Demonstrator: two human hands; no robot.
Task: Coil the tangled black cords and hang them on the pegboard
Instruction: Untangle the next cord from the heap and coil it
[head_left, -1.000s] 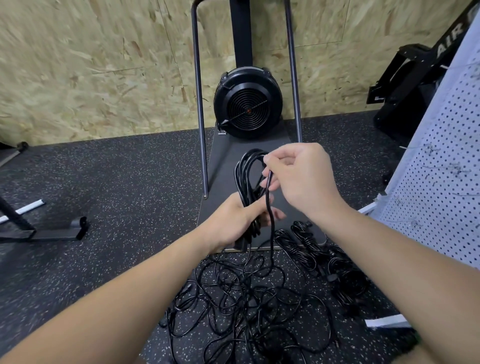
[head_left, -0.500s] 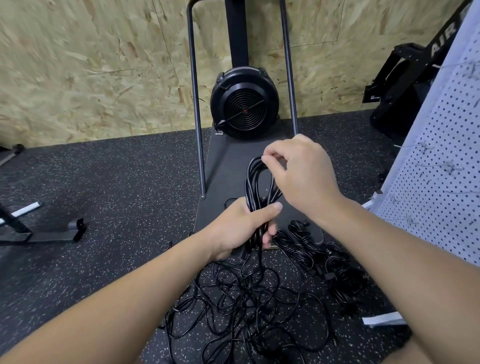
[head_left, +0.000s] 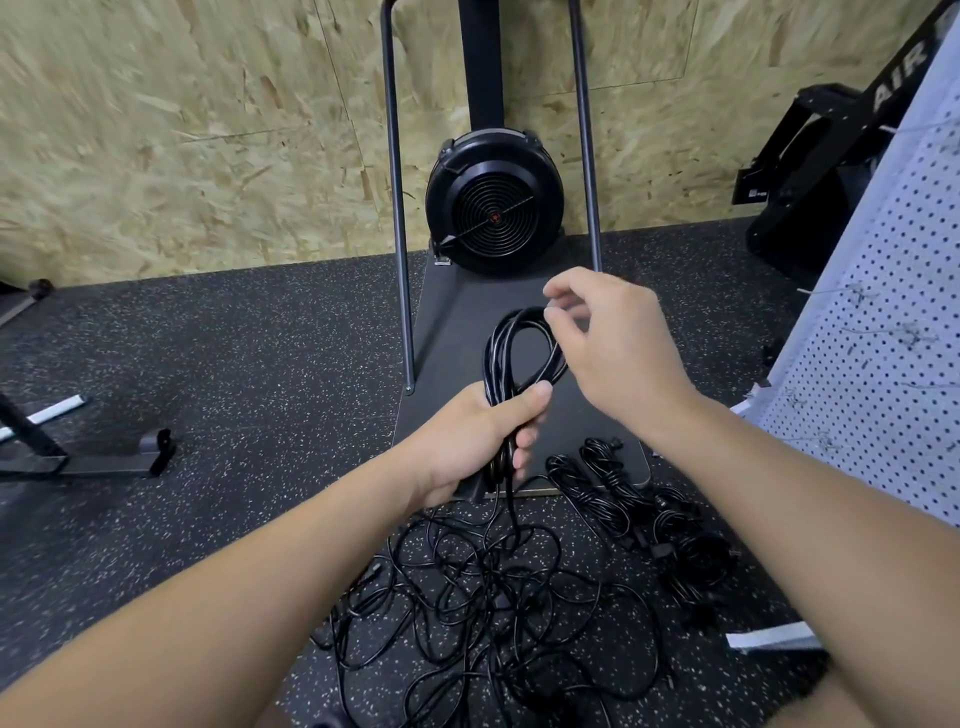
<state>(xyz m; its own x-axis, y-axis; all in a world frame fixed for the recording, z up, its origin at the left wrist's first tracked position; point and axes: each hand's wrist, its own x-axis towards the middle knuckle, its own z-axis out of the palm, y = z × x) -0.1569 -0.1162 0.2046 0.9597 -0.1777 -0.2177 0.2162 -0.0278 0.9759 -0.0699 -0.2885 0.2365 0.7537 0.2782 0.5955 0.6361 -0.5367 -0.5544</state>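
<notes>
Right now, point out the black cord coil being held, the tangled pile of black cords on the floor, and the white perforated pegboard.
black cord coil (head_left: 522, 338), head view, top loop above the gripping hand.
tangled pile of black cords (head_left: 483, 587), head view, middle of the pile.
white perforated pegboard (head_left: 893, 322), head view, bare panel face.
</notes>
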